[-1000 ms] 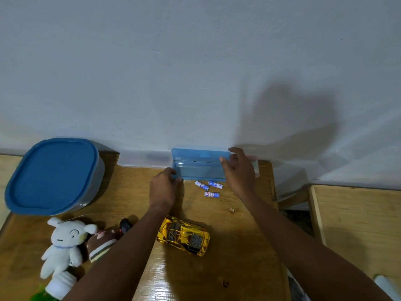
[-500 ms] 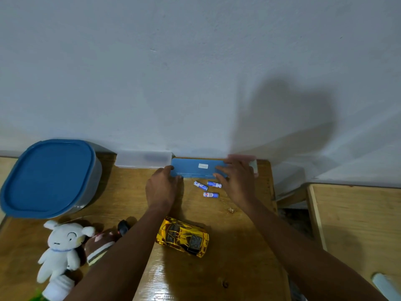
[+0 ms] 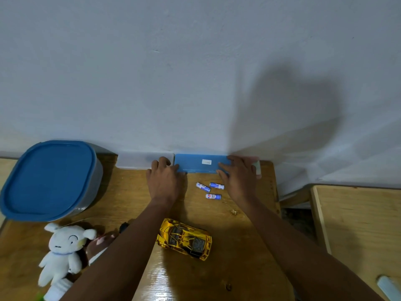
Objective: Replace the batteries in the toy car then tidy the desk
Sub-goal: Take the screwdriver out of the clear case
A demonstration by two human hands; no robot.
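A flat blue case lies closed at the back of the wooden desk, against the wall. My left hand grips its left end, fingers curled at the corner. My right hand lies flat over its right end, pressing on the lid. Three small blue-and-white batteries lie loose on the desk between my hands, just in front of the case. A shiny yellow toy car sits nearer to me, between my forearms.
A large tub with a blue lid stands at the back left. A translucent white box sits left of the case. A white plush and a brown toy lie front left. A second wooden desk stands across a gap on the right.
The case's lid was raised one second ago and has come down flat. My right hand went down with it; my left hand stayed at the left end.
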